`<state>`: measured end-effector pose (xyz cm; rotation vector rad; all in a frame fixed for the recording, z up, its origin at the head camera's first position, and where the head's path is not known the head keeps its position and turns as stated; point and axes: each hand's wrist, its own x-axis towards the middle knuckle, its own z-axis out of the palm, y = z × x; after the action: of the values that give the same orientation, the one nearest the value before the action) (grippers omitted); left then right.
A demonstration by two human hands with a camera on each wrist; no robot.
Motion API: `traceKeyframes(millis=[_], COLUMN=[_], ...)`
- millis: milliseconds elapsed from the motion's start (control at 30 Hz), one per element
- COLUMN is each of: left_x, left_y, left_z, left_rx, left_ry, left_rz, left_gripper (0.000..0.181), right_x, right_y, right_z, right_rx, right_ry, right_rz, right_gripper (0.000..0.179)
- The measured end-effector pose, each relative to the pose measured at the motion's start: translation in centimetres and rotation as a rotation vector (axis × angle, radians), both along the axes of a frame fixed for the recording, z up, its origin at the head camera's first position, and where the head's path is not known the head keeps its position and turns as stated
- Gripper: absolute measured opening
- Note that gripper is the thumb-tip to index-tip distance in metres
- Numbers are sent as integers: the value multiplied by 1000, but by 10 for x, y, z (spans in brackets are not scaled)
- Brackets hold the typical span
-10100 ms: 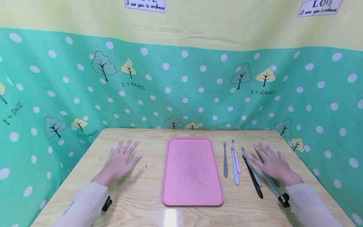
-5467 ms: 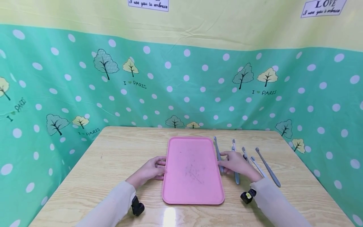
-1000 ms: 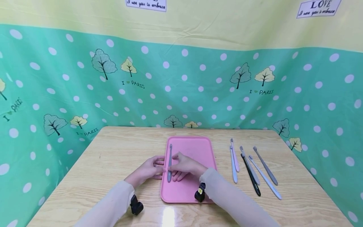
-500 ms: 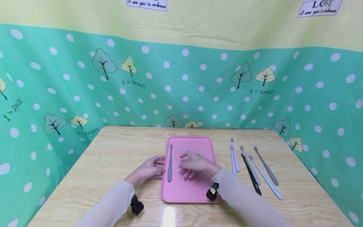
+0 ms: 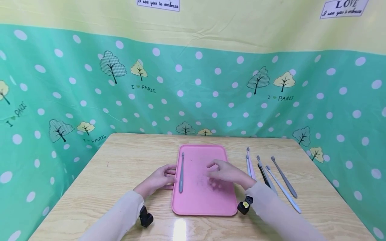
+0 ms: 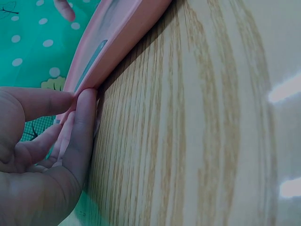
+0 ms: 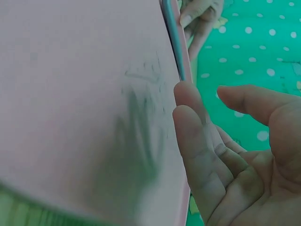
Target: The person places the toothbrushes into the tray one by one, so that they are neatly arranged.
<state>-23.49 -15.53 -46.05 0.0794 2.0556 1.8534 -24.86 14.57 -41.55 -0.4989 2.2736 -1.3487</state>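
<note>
A pink tray [image 5: 205, 204] lies on the table, and a grey toothbrush [image 5: 181, 174] rests lengthwise along its left side. At the tray's left rim, my left hand [image 5: 158, 180] pinches the edge between thumb and fingers; the left wrist view shows this hand [image 6: 51, 136] close up. My right hand [image 5: 229, 173] hovers over the right half of the tray, fingers loosely bent and holding nothing. In the right wrist view, that hand [image 7: 235, 155] has thumb and fingers apart, with the toothbrush [image 7: 174, 37] beyond the fingertips.
Several toothbrushes lie right of the tray: a purple one [image 5: 251, 165], a black one [image 5: 264, 175], a light blue one [image 5: 283, 189] and a grey one [image 5: 284, 177] among them. The right forearm partly covers some. A patterned curtain [image 5: 193, 83] stands behind the wooden table [image 5: 135, 150].
The grey toothbrush went from the table at right onto the tray's left side. My right hand released it and drew back rightward. My left hand has stayed at the rim.
</note>
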Motion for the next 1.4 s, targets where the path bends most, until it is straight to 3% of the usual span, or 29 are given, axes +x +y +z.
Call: traceKeyframes(millis=[467,933,1400], left_x=[-2,-3,0], left_y=[1,1,1], left_z=[-2,-3,-3], left_rx=[-7,-6,-2], left_ry=[-1,4,14], left_rz=[-14,1,-3], left_gripper=[67,68,67], right_x=[9,24,32], right_y=[51,104,126], right_z=[1,-4,-16], right_rx=[41,99,235], right_ry=[-4,57,149], right_rz=[-87,-166,-268], right_gripper=[44,42,32])
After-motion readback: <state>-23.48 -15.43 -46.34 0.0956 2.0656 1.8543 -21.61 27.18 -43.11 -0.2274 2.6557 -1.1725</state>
